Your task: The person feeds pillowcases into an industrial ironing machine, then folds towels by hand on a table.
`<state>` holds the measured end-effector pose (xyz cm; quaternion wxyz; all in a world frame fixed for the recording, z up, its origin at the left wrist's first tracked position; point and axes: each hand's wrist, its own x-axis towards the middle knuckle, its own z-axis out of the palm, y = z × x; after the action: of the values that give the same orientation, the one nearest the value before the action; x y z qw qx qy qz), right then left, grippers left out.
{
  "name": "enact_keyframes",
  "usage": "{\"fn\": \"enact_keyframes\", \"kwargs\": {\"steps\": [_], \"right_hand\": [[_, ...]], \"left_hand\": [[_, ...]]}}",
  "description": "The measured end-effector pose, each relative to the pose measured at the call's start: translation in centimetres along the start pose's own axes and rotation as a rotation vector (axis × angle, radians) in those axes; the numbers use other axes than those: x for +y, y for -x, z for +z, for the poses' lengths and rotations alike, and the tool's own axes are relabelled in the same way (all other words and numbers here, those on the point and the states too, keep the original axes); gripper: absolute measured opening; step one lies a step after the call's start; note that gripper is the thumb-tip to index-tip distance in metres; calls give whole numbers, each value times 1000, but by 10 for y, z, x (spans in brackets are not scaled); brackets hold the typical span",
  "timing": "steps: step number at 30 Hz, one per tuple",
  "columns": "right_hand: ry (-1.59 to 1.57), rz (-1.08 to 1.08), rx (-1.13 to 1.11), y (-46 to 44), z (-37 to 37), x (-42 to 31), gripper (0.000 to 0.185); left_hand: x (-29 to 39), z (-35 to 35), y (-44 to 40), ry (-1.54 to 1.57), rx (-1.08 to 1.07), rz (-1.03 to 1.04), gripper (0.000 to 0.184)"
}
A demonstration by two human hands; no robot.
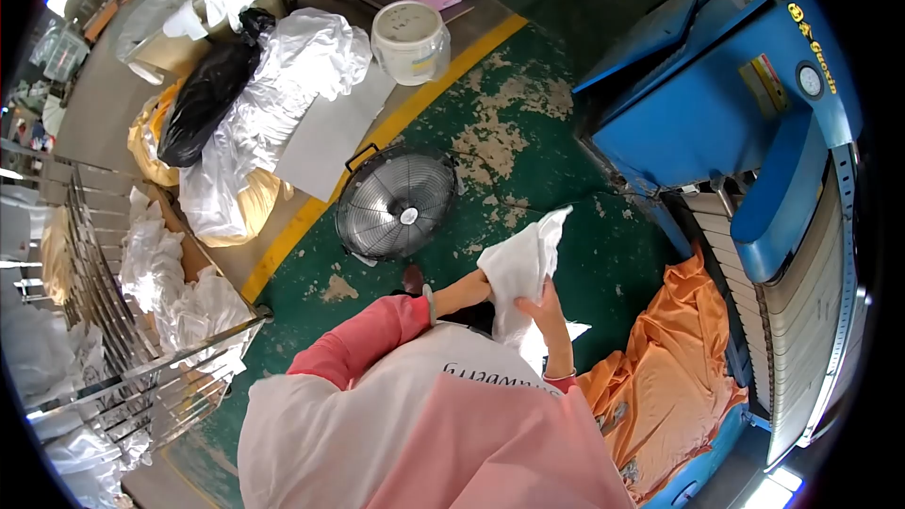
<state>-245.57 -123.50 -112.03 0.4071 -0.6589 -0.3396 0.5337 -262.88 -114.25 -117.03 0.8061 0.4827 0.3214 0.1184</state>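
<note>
A folded white cloth (520,259) is held up in front of my body, one corner pointing up and to the right. My left hand (464,292) grips its left edge, the fingertips partly hidden by the cloth. On the right edge, my right hand (542,306) is closed on it with the thumb lying over the front. The lower part of the cloth hangs down between my hands, close to my pink and white apron (490,415). Another bright white piece shows beside my right wrist.
A round floor fan (401,203) stands ahead. Blue machine (688,123) with a slatted belt (811,292) is at right, orange cloth (660,377) below it. Left are a metal rack (151,368), black bag (209,99) and plastic-wrapped bundles. A white bucket (410,38) stands beyond the fan.
</note>
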Motion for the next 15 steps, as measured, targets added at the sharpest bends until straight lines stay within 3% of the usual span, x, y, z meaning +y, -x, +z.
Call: {"fn": "enact_keyframes", "kwargs": {"steps": [6, 9, 10, 11, 13, 15], "right_hand": [[-40, -136, 331, -20, 10, -21, 81], [711, -605, 329, -44, -21, -1, 72], [487, -487, 217, -50, -31, 10, 70], [500, -471, 183, -52, -39, 3, 72], [527, -451, 124, -59, -61, -21, 77], [523, -430, 104, -80, -99, -19, 82]], "left_hand": [[39, -7, -19, -79, 29, -101, 37], [36, -3, -48, -151, 54, -38, 34], [31, -1, -64, -179, 64, 0, 34], [9, -4, -88, -336, 83, 157, 34], [61, 15, -100, -430, 50, 212, 34], [55, 28, -139, -420, 60, 208, 34]]}}
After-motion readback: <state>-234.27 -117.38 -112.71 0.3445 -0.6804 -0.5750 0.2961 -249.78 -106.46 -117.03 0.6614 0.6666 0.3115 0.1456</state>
